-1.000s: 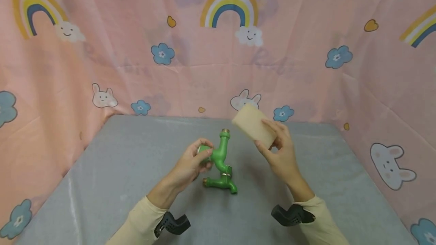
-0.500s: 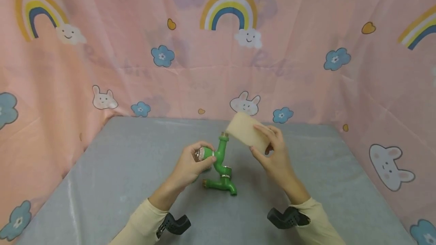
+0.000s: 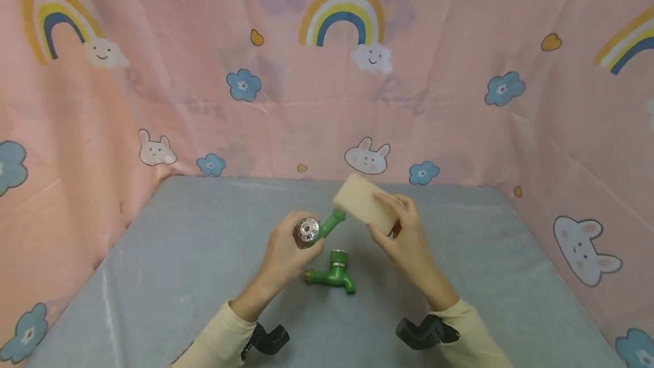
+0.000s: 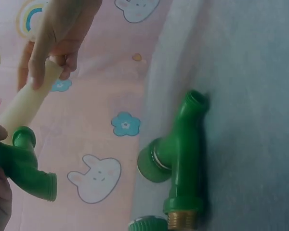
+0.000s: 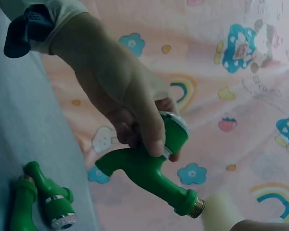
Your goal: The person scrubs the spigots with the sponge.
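Observation:
My left hand (image 3: 305, 241) grips a green plastic tap (image 3: 327, 225) by its silver-capped knob end and holds it above the table, tilted, with the threaded tip pointing up and right. The right wrist view shows that hand (image 5: 135, 130) curled round the tap (image 5: 149, 171). My right hand (image 3: 389, 225) pinches a pale yellow sponge block (image 3: 364, 204), whose lower left end meets the tap's tip. The sponge (image 4: 25, 103) and held tap (image 4: 20, 166) also appear in the left wrist view. A second green tap (image 3: 331, 275) lies on the grey table (image 3: 168, 254) below my hands.
Pink cloth walls (image 3: 153, 101) printed with rainbows, rabbits and flowers close in the grey table on the back and both sides. The lying tap (image 4: 183, 154) rests near the table's middle, with bare grey cloth all round it.
My left hand has tilted its tap so the silver knob faces me. My right hand has brought the sponge down and left until it touches the tap's threaded tip.

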`<move>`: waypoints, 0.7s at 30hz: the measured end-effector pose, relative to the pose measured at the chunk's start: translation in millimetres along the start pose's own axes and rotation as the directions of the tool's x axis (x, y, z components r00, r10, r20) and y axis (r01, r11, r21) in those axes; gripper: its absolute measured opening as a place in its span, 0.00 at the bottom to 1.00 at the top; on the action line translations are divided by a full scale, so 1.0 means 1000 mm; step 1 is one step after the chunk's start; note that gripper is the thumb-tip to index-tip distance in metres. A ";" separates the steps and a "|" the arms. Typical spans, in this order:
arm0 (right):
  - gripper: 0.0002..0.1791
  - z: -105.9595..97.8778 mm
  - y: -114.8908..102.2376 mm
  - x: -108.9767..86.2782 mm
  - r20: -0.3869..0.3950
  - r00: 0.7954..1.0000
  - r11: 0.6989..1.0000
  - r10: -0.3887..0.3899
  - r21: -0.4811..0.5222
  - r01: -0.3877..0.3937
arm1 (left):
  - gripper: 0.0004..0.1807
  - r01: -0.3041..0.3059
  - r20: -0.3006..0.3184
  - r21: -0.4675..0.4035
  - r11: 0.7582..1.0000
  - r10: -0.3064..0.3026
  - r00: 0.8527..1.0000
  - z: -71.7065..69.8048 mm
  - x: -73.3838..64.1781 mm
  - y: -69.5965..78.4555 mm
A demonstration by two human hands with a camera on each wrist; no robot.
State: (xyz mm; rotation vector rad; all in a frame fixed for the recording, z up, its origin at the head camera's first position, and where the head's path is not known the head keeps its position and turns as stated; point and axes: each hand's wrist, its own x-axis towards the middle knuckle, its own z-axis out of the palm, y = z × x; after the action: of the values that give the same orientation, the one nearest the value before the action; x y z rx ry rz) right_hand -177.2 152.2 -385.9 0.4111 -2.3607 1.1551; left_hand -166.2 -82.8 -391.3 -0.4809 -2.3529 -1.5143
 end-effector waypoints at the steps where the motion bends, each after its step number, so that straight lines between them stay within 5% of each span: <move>1: 0.32 -0.002 0.003 0.001 -0.011 0.999 1.000 0.031 0.001 -0.031 | 0.19 -0.015 -0.011 0.030 0.999 0.016 1.000 0.001 0.000 0.000; 4: 0.32 -0.007 0.004 0.002 -0.035 0.998 0.998 0.048 0.030 -0.047 | 0.18 -0.050 -0.039 0.116 0.992 0.055 0.998 0.002 0.000 -0.002; 9: 0.33 -0.005 -0.015 -0.003 -0.014 0.998 0.994 -0.065 0.082 0.066 | 0.15 -0.092 -0.067 0.211 0.973 0.108 0.992 0.003 0.000 -0.001; 15: 0.33 -0.002 -0.024 -0.010 -0.033 0.994 0.990 -0.108 0.085 0.111 | 0.17 -0.155 -0.064 0.262 0.953 0.177 0.982 0.003 -0.001 -0.003; 21: 0.32 0.000 -0.012 -0.005 0.026 1.000 1.000 -0.001 -0.018 0.001 | 0.19 -0.234 -0.066 0.381 0.895 0.279 0.958 0.003 -0.002 -0.005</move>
State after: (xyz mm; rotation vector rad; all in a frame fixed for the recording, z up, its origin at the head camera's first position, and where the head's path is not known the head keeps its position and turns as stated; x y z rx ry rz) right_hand -167.9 144.9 -380.5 0.4237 -2.3916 1.1336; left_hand -166.8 -82.4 -397.4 -0.5615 -2.2980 -0.9266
